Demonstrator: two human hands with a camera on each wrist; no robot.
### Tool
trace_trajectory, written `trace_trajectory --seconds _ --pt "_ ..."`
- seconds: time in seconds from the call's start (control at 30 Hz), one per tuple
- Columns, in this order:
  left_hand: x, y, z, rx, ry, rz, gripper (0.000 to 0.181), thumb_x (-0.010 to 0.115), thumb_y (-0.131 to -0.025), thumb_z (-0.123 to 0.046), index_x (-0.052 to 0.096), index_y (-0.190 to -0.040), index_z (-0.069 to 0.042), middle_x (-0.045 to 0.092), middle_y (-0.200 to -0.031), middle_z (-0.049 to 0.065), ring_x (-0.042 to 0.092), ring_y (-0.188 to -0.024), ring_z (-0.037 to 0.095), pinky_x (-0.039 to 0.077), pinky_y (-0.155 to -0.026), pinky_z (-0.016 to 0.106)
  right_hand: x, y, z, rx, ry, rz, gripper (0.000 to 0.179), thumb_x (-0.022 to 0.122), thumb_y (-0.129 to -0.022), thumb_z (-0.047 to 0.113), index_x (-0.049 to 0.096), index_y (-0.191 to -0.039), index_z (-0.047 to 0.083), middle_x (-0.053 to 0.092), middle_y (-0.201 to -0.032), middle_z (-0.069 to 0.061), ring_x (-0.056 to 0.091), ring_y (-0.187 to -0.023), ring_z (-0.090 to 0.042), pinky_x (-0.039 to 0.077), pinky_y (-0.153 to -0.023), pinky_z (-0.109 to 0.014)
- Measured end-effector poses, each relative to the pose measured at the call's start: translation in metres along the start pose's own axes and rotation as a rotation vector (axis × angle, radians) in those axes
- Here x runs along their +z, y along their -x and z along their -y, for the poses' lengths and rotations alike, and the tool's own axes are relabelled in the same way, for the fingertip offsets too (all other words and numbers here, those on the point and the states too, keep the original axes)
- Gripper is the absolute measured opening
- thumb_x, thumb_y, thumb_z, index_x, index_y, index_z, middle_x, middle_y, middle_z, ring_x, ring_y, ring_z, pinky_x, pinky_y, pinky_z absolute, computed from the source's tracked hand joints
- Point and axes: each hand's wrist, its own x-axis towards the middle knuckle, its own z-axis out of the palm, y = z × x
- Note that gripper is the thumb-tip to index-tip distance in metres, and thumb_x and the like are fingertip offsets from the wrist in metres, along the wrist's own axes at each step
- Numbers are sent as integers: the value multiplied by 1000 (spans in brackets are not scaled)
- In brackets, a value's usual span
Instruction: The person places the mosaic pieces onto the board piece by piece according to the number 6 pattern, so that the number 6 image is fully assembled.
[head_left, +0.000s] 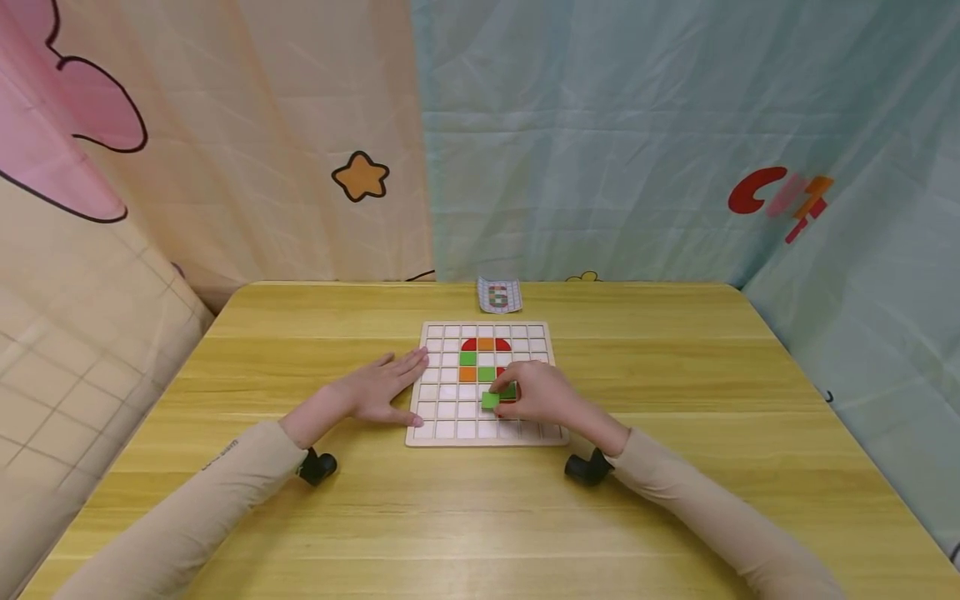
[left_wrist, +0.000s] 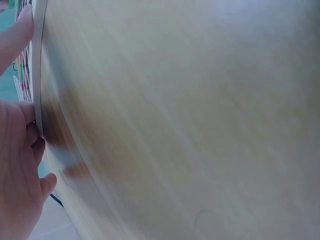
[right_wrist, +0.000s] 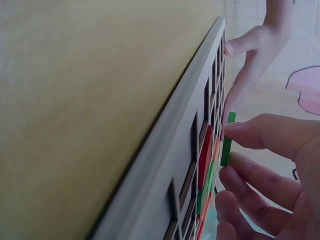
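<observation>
A wooden grid board [head_left: 433, 432] lies on the table, with several red, orange and green tiles set in its squares. My right hand [head_left: 536, 392] pinches a green square tile [head_left: 490, 401] between thumb and fingers, over the lower middle of the board. In the right wrist view that green tile [right_wrist: 228, 140] is seen edge-on, raised off the board. A red piece beneath the right hand is partly covered. My left hand [head_left: 381, 387] lies with fingers spread, its fingertips touching the board's left edge; the left wrist view shows fingers [left_wrist: 22, 27] at that rim.
Behind the board lies a small printed card [head_left: 499, 296] with a coloured pattern on a grid. The wooden table [head_left: 465, 525] extends on all sides of the board. Printed curtains [head_left: 600, 150] hang behind the table and at its sides.
</observation>
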Motion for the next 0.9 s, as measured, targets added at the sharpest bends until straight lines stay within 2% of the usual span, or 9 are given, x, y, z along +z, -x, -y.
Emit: trace_trajectory --seconds 0.2,0.37,0.6,0.9 --pt "-1 1 0 5 8 -3 100 52 -89 -63 8 -154 -2 1 -162 15 7 -150 29 10 -120 54 3 -1 0 -11 27 21 23 79 -77 28 77 -95 16 72 -94 6 57 -78 -5 46 -65 -21" --pt "-1 2 -1 14 14 -9 100 53 -89 -63 9 -154 -1 2 -162 16 8 -150 31 10 -120 55 4 -2 1 -2 18 38 23 80 -77 28 77 -96 16 71 -95 5 57 -80 -6 47 -67 -24" --pt "-1 0 -1 1 3 4 100 51 -88 -65 7 -154 -4 0 -163 14 6 -151 27 9 -121 53 6 -1 1 -21 34 50 21 81 -77 28 77 -95 18 71 -97 6 57 -81 -6 47 -67 -23" --pt "0 1 -1 7 10 -9 100 52 -88 -64 9 -154 -3 1 -163 14 7 -151 28 10 -121 54 5 -1 1 -65 38 56 20 79 -78 27 77 -95 17 69 -94 6 54 -75 -5 44 -62 -21"
